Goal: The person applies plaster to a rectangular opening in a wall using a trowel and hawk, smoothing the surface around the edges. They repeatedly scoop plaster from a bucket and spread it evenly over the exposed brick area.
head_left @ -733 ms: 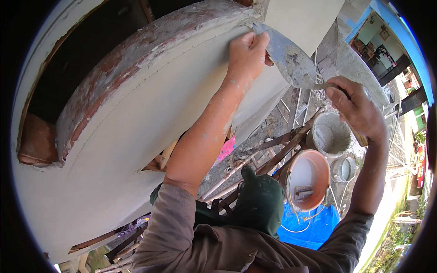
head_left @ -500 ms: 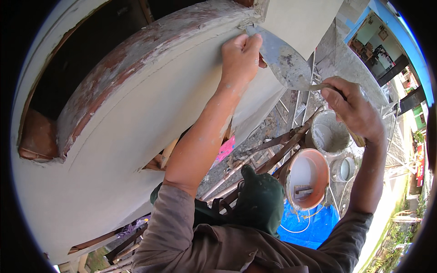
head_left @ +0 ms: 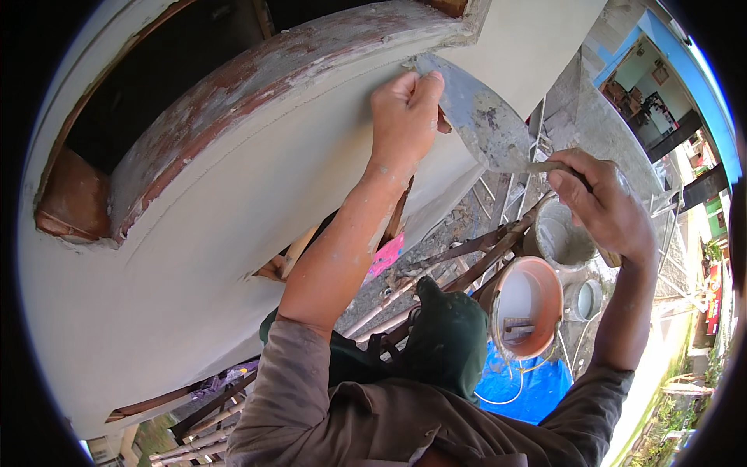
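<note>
My left hand [head_left: 401, 117] is closed at the upper-left end of a broad, mud-flecked steel blade [head_left: 490, 124], thumb up, beside the pale plastered surface [head_left: 194, 272]; a small reddish-brown piece shows by the thumb, and what the fingers grip is unclear. My right hand [head_left: 603, 206] is wrapped round the handle [head_left: 560, 167] at the blade's right end. The blade's left tip lies just below a curved, rough ledge [head_left: 257, 78] with red patches and smeared plaster, near its corner with a pale panel.
Below right are a bucket of grey mix [head_left: 564, 233], an orange tub [head_left: 552, 303] with pale liquid, a small pail [head_left: 583, 300], poles [head_left: 490, 253] and a blue tarp [head_left: 537, 397]. Dark openings cut the plastered surface. A blue-framed doorway [head_left: 708, 101] stands at upper right.
My left hand and the blade's left end have moved left and down along the plastered surface. My right hand sits a little lower. The whole view has tilted slightly.
</note>
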Demonstrator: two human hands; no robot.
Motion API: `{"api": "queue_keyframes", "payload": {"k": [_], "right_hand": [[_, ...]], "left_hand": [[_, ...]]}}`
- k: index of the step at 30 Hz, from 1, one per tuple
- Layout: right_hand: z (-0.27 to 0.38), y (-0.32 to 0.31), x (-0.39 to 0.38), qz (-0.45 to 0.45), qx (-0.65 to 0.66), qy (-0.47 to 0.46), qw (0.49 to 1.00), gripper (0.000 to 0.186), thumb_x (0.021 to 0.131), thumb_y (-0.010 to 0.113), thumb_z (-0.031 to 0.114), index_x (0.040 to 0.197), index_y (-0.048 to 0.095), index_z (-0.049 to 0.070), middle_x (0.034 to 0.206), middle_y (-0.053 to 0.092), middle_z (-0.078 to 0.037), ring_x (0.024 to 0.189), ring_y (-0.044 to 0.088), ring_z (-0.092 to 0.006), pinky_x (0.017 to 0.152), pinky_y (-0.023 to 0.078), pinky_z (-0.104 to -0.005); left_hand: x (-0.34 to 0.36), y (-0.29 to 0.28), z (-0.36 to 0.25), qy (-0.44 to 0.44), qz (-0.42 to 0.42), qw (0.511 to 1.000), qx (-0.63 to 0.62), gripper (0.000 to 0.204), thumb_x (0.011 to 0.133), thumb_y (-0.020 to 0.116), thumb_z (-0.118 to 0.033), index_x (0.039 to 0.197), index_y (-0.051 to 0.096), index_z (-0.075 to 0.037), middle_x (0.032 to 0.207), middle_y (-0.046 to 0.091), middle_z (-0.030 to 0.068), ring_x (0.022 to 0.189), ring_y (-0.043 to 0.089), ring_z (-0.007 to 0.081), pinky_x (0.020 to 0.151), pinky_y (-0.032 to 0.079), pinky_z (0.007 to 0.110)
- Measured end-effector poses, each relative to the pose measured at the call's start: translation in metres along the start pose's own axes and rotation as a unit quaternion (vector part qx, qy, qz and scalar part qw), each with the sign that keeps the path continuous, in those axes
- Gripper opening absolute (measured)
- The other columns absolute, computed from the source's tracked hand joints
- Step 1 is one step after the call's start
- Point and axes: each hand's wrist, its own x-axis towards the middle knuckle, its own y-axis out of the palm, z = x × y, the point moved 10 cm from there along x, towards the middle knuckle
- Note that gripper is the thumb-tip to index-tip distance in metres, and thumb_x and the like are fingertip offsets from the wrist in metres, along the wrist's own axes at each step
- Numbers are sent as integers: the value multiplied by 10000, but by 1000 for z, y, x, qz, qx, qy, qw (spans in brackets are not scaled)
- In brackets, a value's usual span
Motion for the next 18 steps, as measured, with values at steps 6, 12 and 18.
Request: {"api": "queue_keyframes", "payload": {"k": [6, 12, 18], "right_hand": [[9, 11, -2, 48, 22, 36, 998, 387, 965, 610, 318, 1174, 598, -8, 808, 585, -58, 640, 532, -110, 567, 449, -277], [34, 12, -5, 23, -3, -26, 999, 352, 968, 610, 284, 1158, 608, -12, 814, 599, -73, 645, 543, -113, 569, 454, -278], [41, 19, -8, 43, 2, -19, 999, 354, 964, 617, 284, 1146, 615, -19, 784, 601, -59, 605, 536, -113, 564, 453, -279]], "left_hand": [[-13, -17, -9, -1, -24, 1000, -6, 326, 941, 584, -194, 676, 551, -8, 625, 565, 30, 514, 544, 100, 480, 474, 269], [-24, -36, -23, 17, -36, 999, -23, 301, 940, 587, -177, 694, 576, -4, 629, 581, 28, 519, 553, 92, 480, 476, 256], [-36, -49, -33, 30, -45, 999, -4, 300, 933, 598, -171, 681, 572, -9, 611, 580, 29, 507, 555, 87, 466, 480, 253]]}}
